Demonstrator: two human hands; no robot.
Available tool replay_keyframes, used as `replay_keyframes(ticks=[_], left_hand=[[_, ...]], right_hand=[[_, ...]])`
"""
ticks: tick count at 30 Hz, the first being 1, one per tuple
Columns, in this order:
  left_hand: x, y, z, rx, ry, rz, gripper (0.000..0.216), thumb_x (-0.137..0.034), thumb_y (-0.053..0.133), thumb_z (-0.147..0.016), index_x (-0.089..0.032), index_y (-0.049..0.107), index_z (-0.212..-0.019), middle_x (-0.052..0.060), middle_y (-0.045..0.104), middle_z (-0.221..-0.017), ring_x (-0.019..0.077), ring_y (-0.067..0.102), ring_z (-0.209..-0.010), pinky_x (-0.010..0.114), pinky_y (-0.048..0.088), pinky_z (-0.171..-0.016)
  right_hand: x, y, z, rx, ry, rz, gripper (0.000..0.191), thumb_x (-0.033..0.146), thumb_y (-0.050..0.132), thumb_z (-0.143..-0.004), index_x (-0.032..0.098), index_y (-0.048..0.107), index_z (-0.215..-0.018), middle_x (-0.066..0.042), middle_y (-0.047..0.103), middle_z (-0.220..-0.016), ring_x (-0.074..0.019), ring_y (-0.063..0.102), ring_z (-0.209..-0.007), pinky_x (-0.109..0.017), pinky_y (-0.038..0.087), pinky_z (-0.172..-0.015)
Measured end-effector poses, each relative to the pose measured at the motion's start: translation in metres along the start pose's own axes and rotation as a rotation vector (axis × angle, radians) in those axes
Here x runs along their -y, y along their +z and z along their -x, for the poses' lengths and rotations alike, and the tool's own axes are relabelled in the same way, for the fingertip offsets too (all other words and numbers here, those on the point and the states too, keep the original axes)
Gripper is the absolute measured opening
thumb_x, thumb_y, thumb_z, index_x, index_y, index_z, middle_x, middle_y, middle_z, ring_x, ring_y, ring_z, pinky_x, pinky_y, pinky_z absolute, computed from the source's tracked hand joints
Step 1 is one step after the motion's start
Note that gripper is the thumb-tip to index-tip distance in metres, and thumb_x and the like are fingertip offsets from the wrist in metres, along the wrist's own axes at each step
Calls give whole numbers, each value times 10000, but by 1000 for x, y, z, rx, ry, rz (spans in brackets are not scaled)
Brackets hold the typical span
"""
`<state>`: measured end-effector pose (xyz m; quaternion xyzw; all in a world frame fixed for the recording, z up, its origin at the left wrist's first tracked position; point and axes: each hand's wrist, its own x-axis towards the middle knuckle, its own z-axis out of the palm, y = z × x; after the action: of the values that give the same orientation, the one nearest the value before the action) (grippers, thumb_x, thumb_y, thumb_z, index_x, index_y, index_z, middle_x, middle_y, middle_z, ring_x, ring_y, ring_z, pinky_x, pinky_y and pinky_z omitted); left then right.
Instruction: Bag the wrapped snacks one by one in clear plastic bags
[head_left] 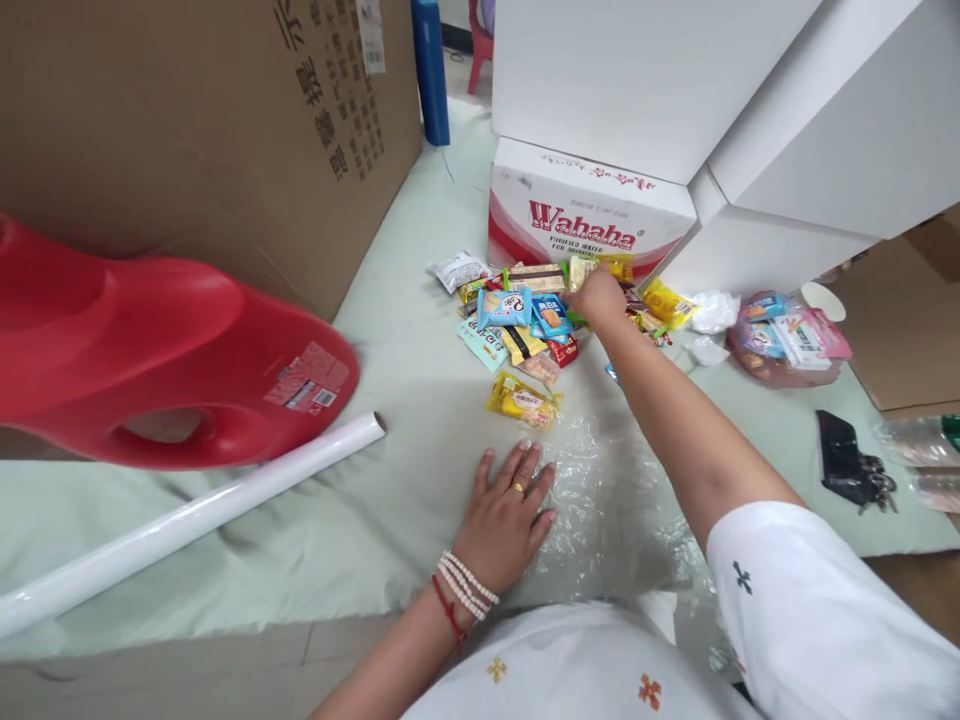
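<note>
My left hand (510, 510) lies flat on the pale green table cover, fingers spread, beside a sheet of clear plastic film (600, 500). Just beyond its fingertips is a yellow snack packet (524, 402). My right hand (600, 298) reaches into a heap of wrapped snacks, its fingers curled down and partly hidden; what they grip cannot be made out. Near it lie a pale yellow packet (580, 270), a long brown-and-cream packet (536, 277), a blue packet (552, 315) and a light blue packet (504, 306). A silver-white packet (459, 270) rests at the heap's left end.
A white-and-red Wahaha carton (585, 205) stands behind the heap, under white boxes (637, 80). Leftward are a red plastic jug (225, 350), a white roll (210, 515) and a large cardboard box (187, 130). A bag of snacks (787, 340) and keys with a black pouch (851, 460) lie right.
</note>
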<state>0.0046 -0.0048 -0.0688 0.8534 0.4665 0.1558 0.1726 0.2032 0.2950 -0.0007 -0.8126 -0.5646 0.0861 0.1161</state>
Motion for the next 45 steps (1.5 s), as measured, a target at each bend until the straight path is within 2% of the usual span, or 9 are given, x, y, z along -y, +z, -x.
replay_keyframes(ticks=[11, 15, 19, 22, 25, 30, 34, 41, 45], left_hand=[[0, 1, 1, 6, 0, -19, 508, -487, 496, -1011, -282, 532, -1474, 77, 454, -1615, 285, 354, -1527, 603, 196, -1260], [-1, 2, 1, 16, -7, -37, 540, -463, 533, -993, -263, 509, -1494, 94, 437, -1624, 291, 365, -1520, 601, 199, -1262], [-2, 2, -2, 26, -78, -49, 697, -478, 614, -934, -196, 438, -1547, 142, 354, -1662, 320, 368, -1515, 580, 240, -1256], [-4, 2, -4, 34, -135, -67, 742, -502, 657, -889, -155, 479, -1519, 157, 359, -1657, 362, 301, -1544, 573, 249, -1255], [-5, 1, -5, 49, -136, -79, 721, -481, 646, -891, -172, 480, -1520, 154, 374, -1650, 362, 308, -1541, 587, 228, -1258], [-6, 1, -4, 85, -124, -112, 750, -482, 607, -904, -168, 418, -1558, 160, 343, -1663, 353, 318, -1540, 589, 192, -1260], [-6, 3, -1, 89, -120, -144, 788, -495, 579, -915, -161, 354, -1591, 155, 324, -1671, 347, 299, -1549, 587, 159, -1267], [-1, 8, 4, 74, -117, -165, 815, -488, 579, -920, -128, 314, -1601, 188, 345, -1655, 357, 340, -1530, 615, 189, -1247], [-3, 4, 16, -87, -81, -194, 758, -440, 597, -933, -171, 345, -1596, 195, 344, -1655, 385, 305, -1541, 627, 200, -1233]], right_hand=[[0, -6, 13, 67, -56, 72, 713, 270, 782, -762, 55, 488, -1376, -249, 668, -1258, -360, 658, -1157, -453, 518, -953], [-24, -49, 33, 165, -151, 175, 670, 325, 811, -689, 103, 588, -1281, -198, 705, -1182, -339, 676, -1051, -399, 541, -850], [-82, -114, 73, 209, -373, 289, 604, 349, 792, -683, 152, 633, -1231, -128, 721, -1060, -295, 674, -902, -353, 512, -732], [-125, -138, 123, 335, -521, 235, 642, 323, 740, -740, 159, 572, -1338, -95, 719, -1019, -247, 668, -816, -319, 482, -701], [-146, -119, 179, 503, -664, 131, 630, 270, 699, -779, 206, 541, -1385, -67, 727, -1053, -230, 684, -851, -295, 478, -736], [-145, -58, 237, 612, -761, 189, 545, 243, 657, -865, 255, 528, -1395, -93, 668, -1274, -252, 699, -1003, -290, 467, -763], [-146, -43, 248, 561, -735, 223, 574, 310, 646, -905, 241, 471, -1448, -110, 614, -1361, -261, 708, -975, -314, 475, -737], [-150, -46, 248, 530, -782, 245, 538, 221, 562, -897, 230, 487, -1429, -103, 615, -1355, -261, 703, -954, -332, 470, -704], [-155, -51, 246, 565, -789, 236, 534, 210, 556, -894, 233, 487, -1424, -105, 611, -1351, -254, 695, -968, -327, 468, -698]])
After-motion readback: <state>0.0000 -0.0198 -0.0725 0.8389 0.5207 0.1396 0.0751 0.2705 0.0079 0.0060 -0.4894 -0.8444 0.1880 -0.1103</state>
